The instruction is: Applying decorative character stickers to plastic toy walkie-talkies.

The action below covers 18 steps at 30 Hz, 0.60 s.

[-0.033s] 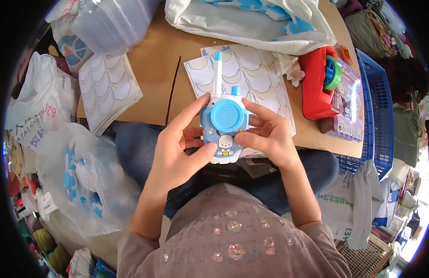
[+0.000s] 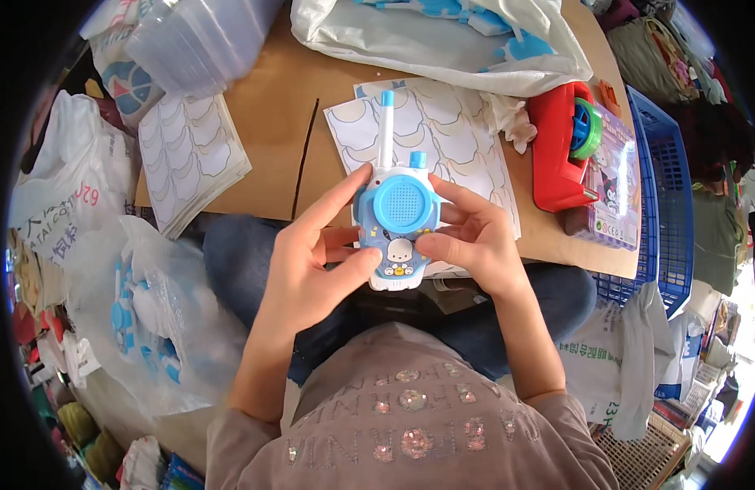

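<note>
Head view: my forearms come up from either side of my body, elbows bent, and both hands meet on the toy walkie-talkie [image 2: 404,204], over the near edge of the table [image 2: 267,147]. Its face is turned toward me and its antenna points away; whether its back touches anything below, I cannot tell. My left hand [image 2: 308,265] has its fingers clamped on the toy's left side, the index stretched up the edge toward the antenna's foot, the thumb laid over the lower left of the front. My right hand [image 2: 484,249] grips the opposite side, index near the upper right corner, thumb pressed on the front just beside the printed white character.

As for writing, my shirt [image 2: 369,367], nearer me than the toy, carries stitched letters and sequins across the chest. Well left of the toy, a white bag [image 2: 75,180] bears red figures and dark characters; right of it and closer to me, a pale bag [image 2: 586,359] has green characters. A purple package [image 2: 614,196], to the toy's right past the red tape dispenser [image 2: 549,155], shows a cartoon figure and small print. Behind the toy lie sheets [image 2: 451,122] patterned with outlined shapes, and farther beyond, a white sack [image 2: 337,37] with blue pieces.
</note>
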Each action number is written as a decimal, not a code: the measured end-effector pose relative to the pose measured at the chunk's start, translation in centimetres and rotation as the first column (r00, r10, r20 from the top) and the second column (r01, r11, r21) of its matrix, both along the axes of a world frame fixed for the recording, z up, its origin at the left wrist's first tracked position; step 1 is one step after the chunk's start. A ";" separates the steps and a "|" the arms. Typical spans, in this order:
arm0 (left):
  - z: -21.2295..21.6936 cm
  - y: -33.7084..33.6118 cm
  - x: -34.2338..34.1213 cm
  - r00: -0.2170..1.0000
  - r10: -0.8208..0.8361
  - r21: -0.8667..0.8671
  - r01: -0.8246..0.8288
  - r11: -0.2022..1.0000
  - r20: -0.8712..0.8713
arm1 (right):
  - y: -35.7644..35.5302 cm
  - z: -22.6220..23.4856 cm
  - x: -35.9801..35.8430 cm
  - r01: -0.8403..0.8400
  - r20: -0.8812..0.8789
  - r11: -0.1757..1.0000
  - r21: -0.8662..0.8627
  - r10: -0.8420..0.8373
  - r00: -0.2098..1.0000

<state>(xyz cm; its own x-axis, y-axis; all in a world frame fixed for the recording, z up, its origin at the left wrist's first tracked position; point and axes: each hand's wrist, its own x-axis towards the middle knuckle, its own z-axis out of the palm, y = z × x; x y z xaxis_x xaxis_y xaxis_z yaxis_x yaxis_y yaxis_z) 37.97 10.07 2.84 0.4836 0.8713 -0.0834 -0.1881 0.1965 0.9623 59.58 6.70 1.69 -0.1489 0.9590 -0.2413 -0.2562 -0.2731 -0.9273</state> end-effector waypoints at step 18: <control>2.4 0.4 -3.1 0.961 0.244 0.083 -0.235 0.969 -0.127 | 4.7 1.6 -0.6 -0.239 0.147 0.971 0.004 0.236 0.960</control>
